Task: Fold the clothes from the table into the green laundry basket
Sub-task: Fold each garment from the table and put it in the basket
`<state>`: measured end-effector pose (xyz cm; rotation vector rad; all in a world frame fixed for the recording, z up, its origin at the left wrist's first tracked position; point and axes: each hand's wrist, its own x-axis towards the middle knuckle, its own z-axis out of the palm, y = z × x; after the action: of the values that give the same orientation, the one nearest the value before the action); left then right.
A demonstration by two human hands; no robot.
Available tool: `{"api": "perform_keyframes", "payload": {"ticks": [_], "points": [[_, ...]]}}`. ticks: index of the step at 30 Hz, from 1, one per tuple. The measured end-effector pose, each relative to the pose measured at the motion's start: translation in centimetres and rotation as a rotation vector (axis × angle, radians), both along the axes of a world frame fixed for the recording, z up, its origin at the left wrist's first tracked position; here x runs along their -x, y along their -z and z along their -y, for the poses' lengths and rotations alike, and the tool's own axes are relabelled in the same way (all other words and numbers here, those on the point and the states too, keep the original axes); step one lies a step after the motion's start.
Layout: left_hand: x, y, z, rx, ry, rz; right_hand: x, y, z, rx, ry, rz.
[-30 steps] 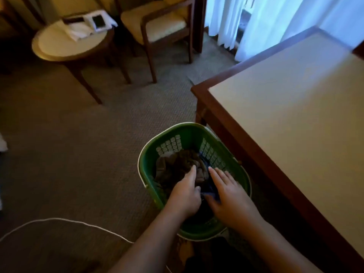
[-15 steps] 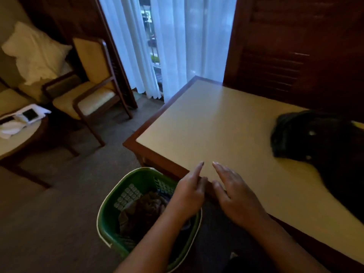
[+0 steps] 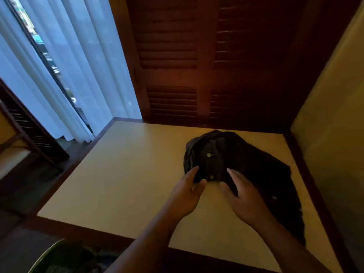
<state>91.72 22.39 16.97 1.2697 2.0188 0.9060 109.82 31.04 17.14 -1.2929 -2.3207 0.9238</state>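
Observation:
A dark buttoned garment point(image 3: 242, 164) lies crumpled on the right half of the cream-topped table point(image 3: 126, 174). My left hand point(image 3: 187, 194) is open, its fingertips at the garment's near left edge. My right hand point(image 3: 244, 196) is open too, fingers spread, resting on or just over the garment's near edge. Neither hand grips cloth. Only the rim of the green laundry basket point(image 3: 47, 255) shows at the bottom left, on the floor below the table's corner, with dark clothes inside.
Dark louvred wooden doors point(image 3: 197, 66) stand behind the table. A yellow wall point(image 3: 331, 115) closes its right side. White curtains point(image 3: 65, 66) hang at the left, with a chair's wooden frame point(image 3: 17, 138) at the far left.
My hands have left the basket and moved up and right over the table to the dark garment. The view has swung from the floor to the tabletop.

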Motion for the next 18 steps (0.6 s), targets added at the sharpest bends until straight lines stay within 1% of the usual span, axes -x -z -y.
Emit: {"api": "perform_keyframes", "payload": {"ticks": [2, 4, 6, 7, 9, 10, 12, 14, 16, 17, 18], "points": [[-0.8, 0.1, -2.8, 0.03, -0.006, 0.005, -1.6, 0.9, -3.5, -0.033, 0.048, 0.064], [-1.2, 0.9, -5.2, 0.059, -0.021, 0.03, -3.0, 2.4, -7.1, -0.037, 0.086, 0.213], [-1.3, 2.0, -6.9, 0.106, -0.041, 0.052, -4.2, 4.3, -10.2, 0.098, 0.141, 0.348], [-1.4, 2.5, -7.6, 0.121, -0.056, 0.081, -4.8, 5.6, -11.3, 0.19, 0.154, 0.37], [-1.7, 3.6, -8.5, 0.106, -0.109, 0.151, -5.5, 8.1, -12.1, 0.307, 0.124, 0.455], [-1.9, 3.8, -8.8, 0.106, -0.152, 0.193, -5.6, 9.2, -11.9, 0.313, 0.08, 0.537], [-2.5, 4.3, -8.9, 0.142, -0.245, 0.349, -5.6, 10.5, -10.8, 0.227, 0.051, 0.615], [-3.2, 4.8, -8.5, 0.206, -0.291, 0.492, -5.1, 10.4, -10.2, 0.197, 0.105, 0.564], [-3.4, 5.2, -8.0, 0.28, -0.33, 0.585, -4.4, 10.4, -9.6, 0.256, 0.098, 0.482], [-3.3, 5.8, -8.2, 0.313, -0.371, 0.646, -4.3, 10.7, -9.4, 0.283, 0.056, 0.416], [-3.5, 5.7, -8.1, 0.33, -0.41, 0.714, -4.2, 10.3, -8.9, 0.284, 0.021, 0.299]]}}
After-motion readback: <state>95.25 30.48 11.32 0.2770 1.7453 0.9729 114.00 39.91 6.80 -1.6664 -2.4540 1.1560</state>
